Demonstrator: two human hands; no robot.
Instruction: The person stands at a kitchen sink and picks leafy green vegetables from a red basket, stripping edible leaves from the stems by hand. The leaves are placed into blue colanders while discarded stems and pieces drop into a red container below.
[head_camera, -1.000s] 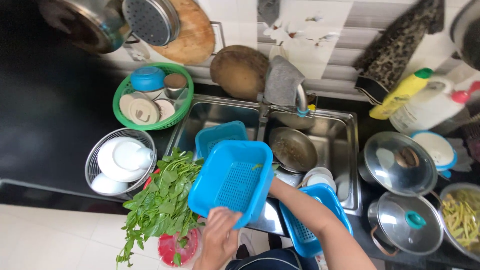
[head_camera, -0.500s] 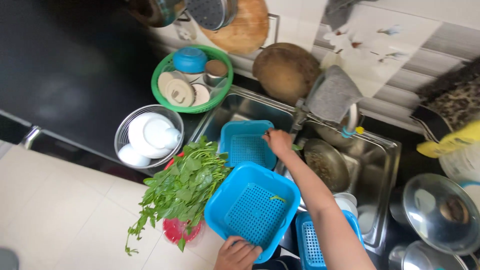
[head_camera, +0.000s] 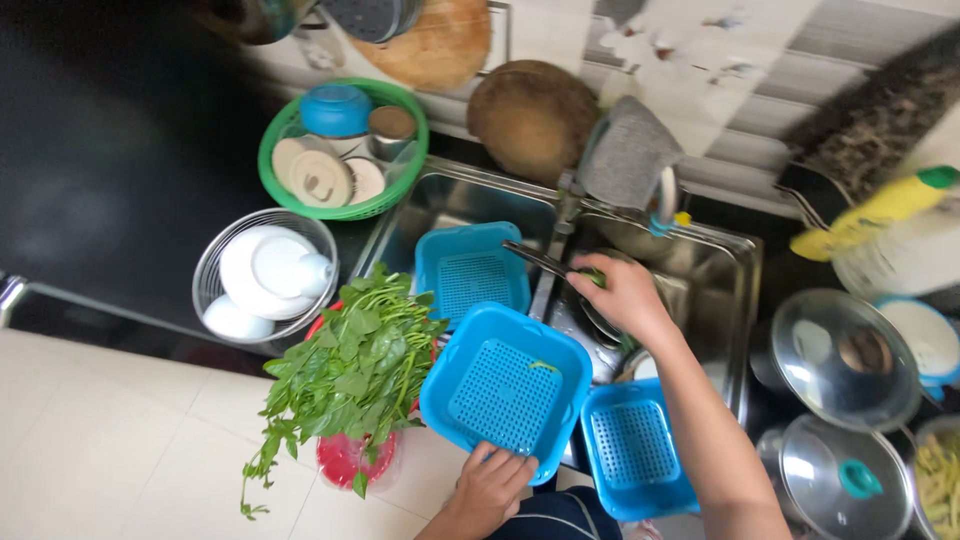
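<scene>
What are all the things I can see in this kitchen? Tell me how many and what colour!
Square plastic strainer baskets: three, blue; one held over the sink edge, one in the left sink basin, one at the sink's near edge.
Leafy herb bunch: one, green, on a red basket left of the sink.
Round plastic basket: one, green, behind the sink, holding small bowls and lids.
Wire basket: one, silver, with white dishes.
Round wooden boards: two, brown, against the wall.
Glass pot lids: two, at the right.
Squeeze bottle: one, yellow with green cap.
Left hand: grips the held basket's near rim.
Right hand: over the right basin, fingers on something green.
</scene>
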